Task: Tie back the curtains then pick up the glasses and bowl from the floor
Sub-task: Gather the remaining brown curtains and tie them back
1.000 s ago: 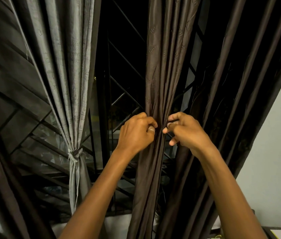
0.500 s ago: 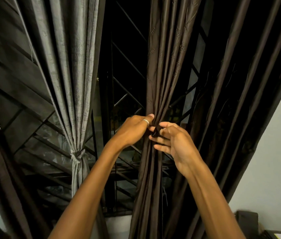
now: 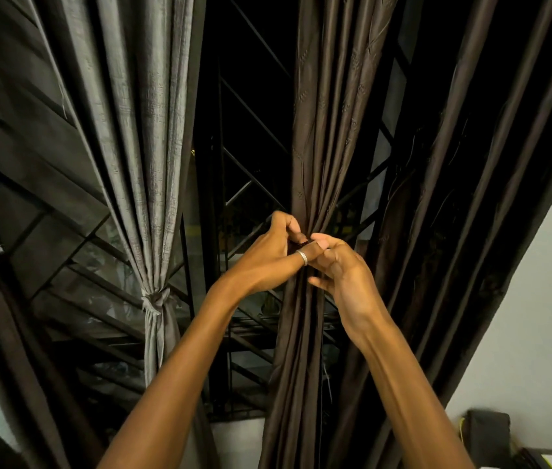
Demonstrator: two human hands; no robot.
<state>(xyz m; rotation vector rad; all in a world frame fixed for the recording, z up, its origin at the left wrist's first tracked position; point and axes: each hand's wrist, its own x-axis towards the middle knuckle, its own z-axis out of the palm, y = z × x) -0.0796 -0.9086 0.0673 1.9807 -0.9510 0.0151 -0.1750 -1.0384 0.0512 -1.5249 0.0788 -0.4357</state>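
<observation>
Head view is being filled by a dark brown pleated fabric curtain [image 3: 305, 147], which is being bunched narrow at mid-height before the window, probably so that a tie can be closed round it. The folds are being gripped by the left hand [image 3: 268, 255], fingers curled round them, and pinched from the other side by the right hand [image 3: 345, 275], its lower fingers loosely spread; whether a tie band is being held cannot be told. Beside it, a grey textured curtain [image 3: 146, 130] is being held back by a knotted tie [image 3: 154, 299]. A black metal window grille [image 3: 244, 164] is being exposed behind, and a pale wall [image 3: 538, 299] is being shown at right. Neither glasses, bowl nor floor is being shown.
</observation>
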